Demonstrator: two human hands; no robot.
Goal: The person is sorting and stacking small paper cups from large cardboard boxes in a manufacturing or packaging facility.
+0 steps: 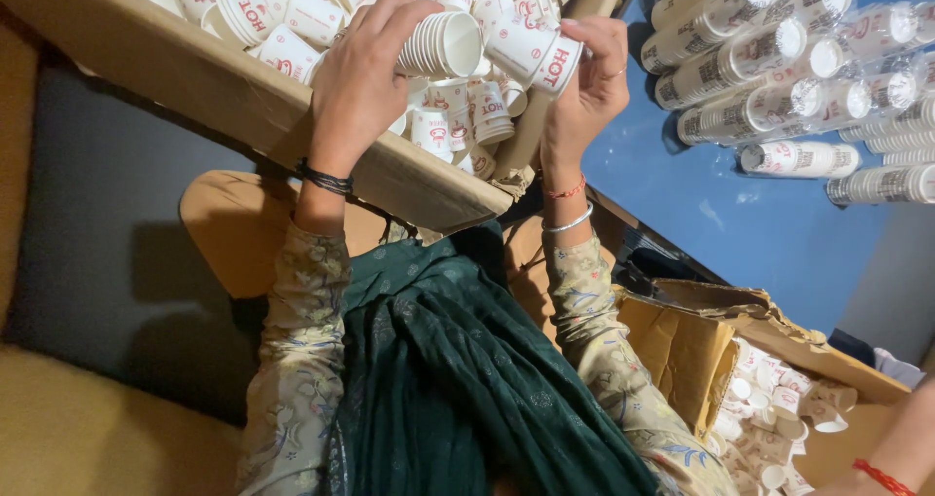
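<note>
My left hand (362,73) grips a nested stack of white paper cups (443,45), held sideways over an open cardboard box (224,87). My right hand (589,87) holds a single white paper cup with red print (541,58) just right of the stack's open mouth. Several loose cups of the same kind fill the box beneath both hands. Both wrists carry bangles and thread bands, and patterned sleeves cover my forearms.
Several wrapped sleeves of stacked cups (769,68) lie in rows on a blue surface (740,223) at the right. A second open carton with loose cups (779,399) sits lower right, with another person's wrist (891,462) beside it. Green cloth (458,379) drapes my lap.
</note>
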